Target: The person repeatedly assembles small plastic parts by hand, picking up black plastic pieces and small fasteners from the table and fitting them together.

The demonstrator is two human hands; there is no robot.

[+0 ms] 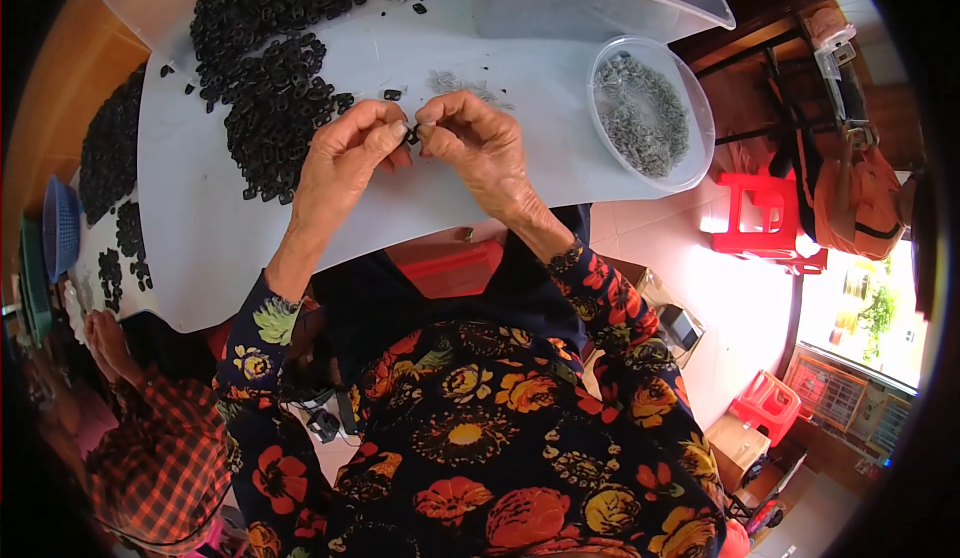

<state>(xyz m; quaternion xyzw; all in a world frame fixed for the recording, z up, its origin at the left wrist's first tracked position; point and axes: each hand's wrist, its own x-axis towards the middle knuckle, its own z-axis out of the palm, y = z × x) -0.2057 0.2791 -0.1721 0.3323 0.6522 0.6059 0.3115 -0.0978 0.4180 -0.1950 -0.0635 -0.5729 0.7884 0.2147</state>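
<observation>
My left hand [345, 153] and my right hand [482, 148] meet over the white table [420, 198], thumbs and forefingers pinched together. Between their fingertips is a small black plastic piece [412, 136], mostly covered by the fingers. Whether a metal piece is also in the pinch is too small to tell. Left of my left hand spreads a heap of small black plastic pieces [268, 108], many with a ring-like opening. One loose black piece [392, 94] lies just beyond my fingers. Past my right hand is a scatter of small silvery metal pieces [462, 84].
A round clear tub [707, 133] of grey metal bits stands at the table's right edge. Behind it sits a clear bin [590, 10] holding black pieces. At left, a co-worker's hands [112, 346] are near another black heap [110, 143]. Red stools [757, 213] stand right.
</observation>
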